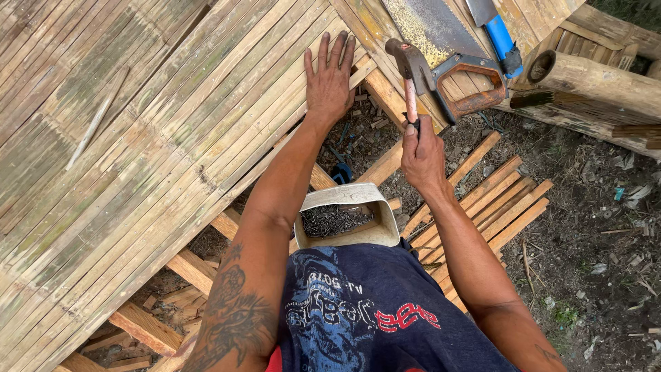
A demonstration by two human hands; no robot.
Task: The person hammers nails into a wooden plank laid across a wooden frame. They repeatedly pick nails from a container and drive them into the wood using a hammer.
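Observation:
My left hand point(329, 81) lies flat, fingers spread, on the edge of a panel of split bamboo slats point(138, 158). In my right hand point(421, 153) I grip a claw hammer point(409, 69) by its handle, its rusty head raised above a wooden beam point(385, 96) under the slats. A cut-open white plastic container point(346, 215) full of dark nails sits just below my hands, in front of my body.
A hand saw point(441, 41) with a rusty handle and a blue-handled tool point(501, 38) lie on slats at the top. Thick bamboo poles point(599, 79) lie top right. Loose wooden strips point(502, 207) rest on dirt ground point(592, 262) at right; wooden joists point(193, 270) show below the panel.

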